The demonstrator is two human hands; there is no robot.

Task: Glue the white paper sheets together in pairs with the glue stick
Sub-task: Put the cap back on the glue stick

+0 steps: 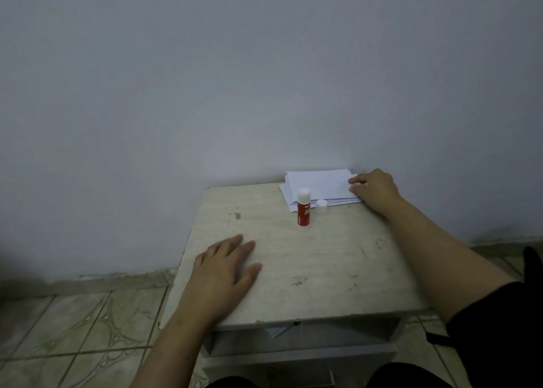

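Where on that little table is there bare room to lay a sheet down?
Bare room lies mid-table, between the left hand, the glue stick and the right forearm. The far right corner is crowded: paper stack, loose cap and right hand.

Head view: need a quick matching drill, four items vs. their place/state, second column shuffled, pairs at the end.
Column one:
1. glue stick
2. white cap
3. left hand
4. right hand

Column two:
A. lies flat on the bare table top, near the front left
B. stands upright, uncapped, in front of the paper stack
C. rests on the right edge of the paper stack
D. stands on the table just right of the red tube

Pairs: 1-B, 2-D, 3-A, 4-C
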